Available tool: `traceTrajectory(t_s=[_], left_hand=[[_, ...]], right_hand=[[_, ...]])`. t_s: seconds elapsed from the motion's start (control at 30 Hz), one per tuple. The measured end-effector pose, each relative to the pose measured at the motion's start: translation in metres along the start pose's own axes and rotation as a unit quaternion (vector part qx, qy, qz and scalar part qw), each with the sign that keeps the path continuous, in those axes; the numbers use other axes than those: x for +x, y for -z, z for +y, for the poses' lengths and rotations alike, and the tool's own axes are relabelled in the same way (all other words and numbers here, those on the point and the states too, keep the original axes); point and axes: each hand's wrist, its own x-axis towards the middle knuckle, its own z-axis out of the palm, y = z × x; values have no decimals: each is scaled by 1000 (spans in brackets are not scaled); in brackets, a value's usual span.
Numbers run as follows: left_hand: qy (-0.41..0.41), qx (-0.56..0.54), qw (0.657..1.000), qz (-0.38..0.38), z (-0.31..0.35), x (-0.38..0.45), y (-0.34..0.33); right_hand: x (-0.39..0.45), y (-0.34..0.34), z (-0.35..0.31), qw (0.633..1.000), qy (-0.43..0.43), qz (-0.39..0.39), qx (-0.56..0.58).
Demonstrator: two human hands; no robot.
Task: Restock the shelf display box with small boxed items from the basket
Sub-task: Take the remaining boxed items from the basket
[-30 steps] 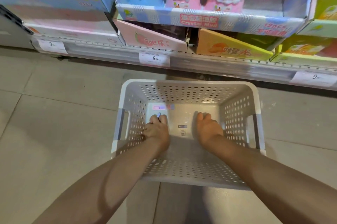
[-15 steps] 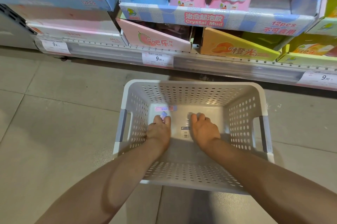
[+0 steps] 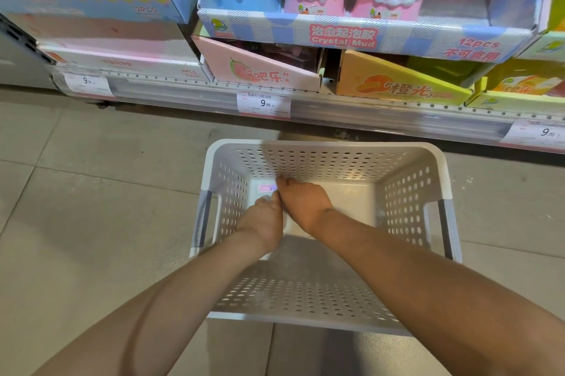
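While both my hands reach into the white perforated plastic basket (image 3: 409, 210), a small pink-and-purple box (image 3: 267, 188) lies just beyond my right hand (image 3: 301, 206) fingers (image 3: 282, 183); my left hand (image 3: 264, 221) fingers' state I cannot tell.

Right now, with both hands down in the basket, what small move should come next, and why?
Probably close the right hand on the small pink boxed item at the basket's far left corner and lift it. Its fingertips already touch the item; the left hand sits just beside it.
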Motion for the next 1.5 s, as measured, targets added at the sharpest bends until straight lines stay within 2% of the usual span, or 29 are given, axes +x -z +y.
traceTrajectory(t_s=[0.17,0.4,0.53,0.7,0.9,1.0,1.2,1.33,1.5], left_hand=[[36,-62,997,-3,1,-2,10],[85,-113,989,-34,6,-1,18],[63,-67,995,-30,6,-6,28],[34,-72,997,-9,8,-23,57],[-9,-182,983,17,19,-72,121],[-24,-228,973,40,27,-114,170],[-18,-324,945,37,48,-214,274],[-46,-334,939,66,63,-289,345],[-131,-342,927,76,82,-397,451]], right_hand=[[3,-1,4,1000,19,9,1],[0,-6,-3,998,-52,-29,14],[-9,-7,0,995,-72,-45,54],[-34,23,11,986,-79,-32,143],[-81,119,1,938,-98,74,325],[-114,183,-10,916,-106,107,372],[-189,318,-38,877,-113,150,443],[-241,418,-65,868,-90,191,449],[-303,552,-109,876,-50,202,435]])
